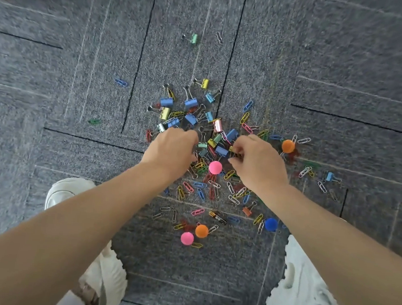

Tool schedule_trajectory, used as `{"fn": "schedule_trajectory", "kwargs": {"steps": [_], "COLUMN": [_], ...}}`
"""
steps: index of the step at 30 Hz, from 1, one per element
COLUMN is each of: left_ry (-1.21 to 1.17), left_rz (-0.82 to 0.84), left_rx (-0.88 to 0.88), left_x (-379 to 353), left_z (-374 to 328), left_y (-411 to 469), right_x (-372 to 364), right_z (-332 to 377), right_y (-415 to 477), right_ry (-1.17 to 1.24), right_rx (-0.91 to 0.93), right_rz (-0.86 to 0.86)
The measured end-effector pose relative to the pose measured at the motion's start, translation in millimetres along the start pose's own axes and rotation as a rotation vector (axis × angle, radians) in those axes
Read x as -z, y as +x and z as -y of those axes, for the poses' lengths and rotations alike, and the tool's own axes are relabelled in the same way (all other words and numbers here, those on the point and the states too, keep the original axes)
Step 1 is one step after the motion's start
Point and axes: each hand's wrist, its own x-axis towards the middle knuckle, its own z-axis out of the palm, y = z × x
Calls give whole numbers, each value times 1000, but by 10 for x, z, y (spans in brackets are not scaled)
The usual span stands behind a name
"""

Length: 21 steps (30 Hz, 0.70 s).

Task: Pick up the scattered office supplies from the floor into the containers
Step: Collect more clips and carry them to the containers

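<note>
Curled grip, left hand (171, 148), right hand (258, 161), amid binder clips (191, 103), paper clips (201, 194)

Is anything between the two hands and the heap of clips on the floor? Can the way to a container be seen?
Nothing visible blocks the hands: the left hand and the right hand are both down at the heap of clips. No container is in view, so that way cannot be judged.

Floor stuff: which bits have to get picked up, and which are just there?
Part of the job: binder clips, paper clips, coloured balls, battery.

Just there: grey carpet, white shoes.

No container is in view.
</note>
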Motion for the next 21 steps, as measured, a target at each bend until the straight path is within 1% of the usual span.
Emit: {"fn": "schedule_trajectory", "kwargs": {"steps": [3, 6, 10, 13, 16, 19, 21], "left_ry": [-1, 13, 37, 26, 31, -36, -164], "left_rz": [-9, 36, 24, 9, 7, -55, -105], "left_rx": [-23, -9, -28, -55, -114, -196, -266], "left_x": [-38, -78, -79, -129, -190, -206, -163], "left_z": [22, 41, 89, 134, 182, 271, 340], "left_y": [-41, -99, -163, -178, -198, -262, -327], "right_x": [-8, -2, 32, 63, 118, 184, 200], "right_z": [2, -14, 13, 25, 23, 21, 32], "right_y": [-9, 17, 16, 23, 39, 85, 114], "right_ry": [22, 49, 71, 172, 301, 316, 305], "right_rx": [-23, -75, -52, -11, -20, -64, -92], "right_rz": [-10, -8, -3, -20, -10, -34, -43]}}
